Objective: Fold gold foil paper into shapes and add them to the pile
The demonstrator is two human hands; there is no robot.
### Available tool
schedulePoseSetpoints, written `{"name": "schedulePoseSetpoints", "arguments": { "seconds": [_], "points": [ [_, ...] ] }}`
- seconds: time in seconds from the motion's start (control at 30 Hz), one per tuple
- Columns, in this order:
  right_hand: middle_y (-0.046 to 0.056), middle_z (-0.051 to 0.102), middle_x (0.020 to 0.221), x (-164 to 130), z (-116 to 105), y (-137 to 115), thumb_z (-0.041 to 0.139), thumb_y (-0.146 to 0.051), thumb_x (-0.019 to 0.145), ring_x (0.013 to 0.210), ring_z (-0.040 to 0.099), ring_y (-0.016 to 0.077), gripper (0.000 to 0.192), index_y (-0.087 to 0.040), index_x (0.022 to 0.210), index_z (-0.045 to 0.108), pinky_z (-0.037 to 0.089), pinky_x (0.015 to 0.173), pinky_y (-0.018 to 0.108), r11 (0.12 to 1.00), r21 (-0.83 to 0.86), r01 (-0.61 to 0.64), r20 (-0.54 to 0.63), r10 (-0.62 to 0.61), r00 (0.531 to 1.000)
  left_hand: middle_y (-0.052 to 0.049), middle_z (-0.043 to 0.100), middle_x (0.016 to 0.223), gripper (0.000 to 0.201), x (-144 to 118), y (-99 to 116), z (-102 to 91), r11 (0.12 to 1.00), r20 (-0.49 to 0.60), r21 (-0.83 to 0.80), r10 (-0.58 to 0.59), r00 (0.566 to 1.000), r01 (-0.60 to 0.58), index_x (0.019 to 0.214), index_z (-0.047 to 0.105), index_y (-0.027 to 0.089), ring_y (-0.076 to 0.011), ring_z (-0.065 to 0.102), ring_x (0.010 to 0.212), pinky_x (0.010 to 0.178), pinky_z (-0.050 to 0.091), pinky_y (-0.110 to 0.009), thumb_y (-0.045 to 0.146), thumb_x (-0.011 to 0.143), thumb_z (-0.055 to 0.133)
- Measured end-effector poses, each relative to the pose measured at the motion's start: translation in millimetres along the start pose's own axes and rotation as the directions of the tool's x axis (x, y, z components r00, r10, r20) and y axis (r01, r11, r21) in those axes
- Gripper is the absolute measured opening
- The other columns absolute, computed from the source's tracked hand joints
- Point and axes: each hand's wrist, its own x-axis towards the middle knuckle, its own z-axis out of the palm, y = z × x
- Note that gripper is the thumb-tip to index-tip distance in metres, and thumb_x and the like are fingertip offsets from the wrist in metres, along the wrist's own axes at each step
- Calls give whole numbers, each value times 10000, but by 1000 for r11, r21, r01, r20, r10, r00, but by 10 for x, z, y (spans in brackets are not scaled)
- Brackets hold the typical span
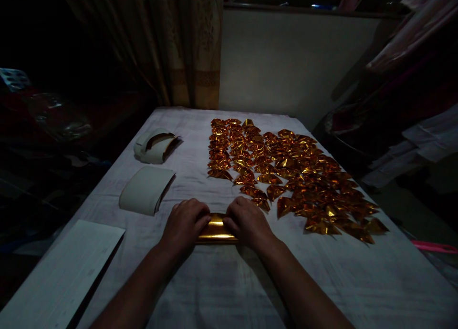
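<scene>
— Gold foil strip (215, 230) — where is it lying?
— On the cloth-covered table (222, 291), the left hand (184, 224) and right hand (248, 221) pressing curled fingers down on its ends — folded gold pieces (286, 176) lying just beyond.

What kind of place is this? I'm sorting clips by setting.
Probably a dim room at home: a cloth-covered table, a curtain by the wall, and many folded gold foil pieces laid out for handwork.

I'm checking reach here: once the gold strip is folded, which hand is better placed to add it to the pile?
Probably the right hand: the pile of folded gold foil pieces lies on its side, while the left hand has the pale curved stacks nearby. Both press the shiny gold foil strip.
</scene>
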Motion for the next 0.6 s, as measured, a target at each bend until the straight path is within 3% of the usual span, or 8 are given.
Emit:
{"name": "schedulePoseSetpoints", "arguments": {
  "seconds": [0.17,0.37,0.47,0.6],
  "points": [
    [41,625,985,-3,11,-19,713,-236,867,924,555,209,128,-231,984,661,376,789,306,1000,-14,9,-15,-9,1000,-32,686,985,139,-12,-7,9,1000,-5,-8,-3,1000,3,994,677,251,-231,608,954,850,400,-370,239,857,656],
    [28,617,945,-7,31,10,743,-255,836,912,548,200,117,-221,909,657,369,782,303,999,45,18,-17,-17,1000,-23,691,963,88,-6,-11,0,1000,5,-24,8,1000,-7,930,673,258,-229,613,937,844,402,-370,240,852,637],
    [30,619,967,-12,27,11,742,-254,839,921,546,202,145,-229,958,662,365,787,307,998,53,28,-20,-27,999,-22,690,967,77,-3,-18,-4,999,16,-39,25,1000,-24,911,680,257,-233,608,947,850,393,-377,251,862,622],
    [27,628,968,-16,-3,-27,761,-249,826,917,553,204,149,-236,945,672,363,788,311,998,60,17,29,-19,999,-18,684,969,75,-2,-12,-17,999,45,-42,24,999,-22,912,672,250,-229,599,951,858,381,-383,238,870,611]
  ]
}}
